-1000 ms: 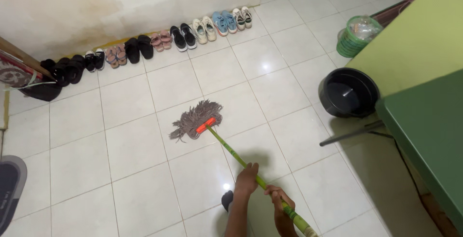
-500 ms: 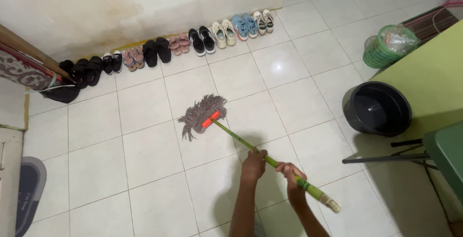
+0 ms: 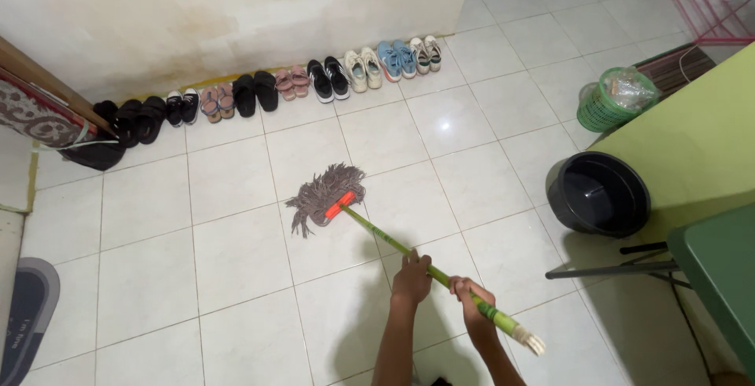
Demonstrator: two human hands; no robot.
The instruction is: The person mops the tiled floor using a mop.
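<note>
- Green handle (image 3: 385, 243) of the mop slants from its orange clamp (image 3: 339, 204) back toward us; the grey string head (image 3: 324, 193) lies flat on the white tiled floor (image 3: 236, 260), mid-room.
- Our left hand (image 3: 412, 277) is closed around the handle partway down; our right hand (image 3: 470, 300) is clamped on it nearer the pale end cap (image 3: 533, 344).
- We judge the pole stiff and light, the soft strings heavier and draggy if wet; this two-hand grip, spaced apart, suits steering it.
- Shoes (image 3: 314, 79) line the wall, well apart from the head; a black bucket (image 3: 598, 193) stands to our right beside a green tabletop (image 3: 720, 268).
</note>
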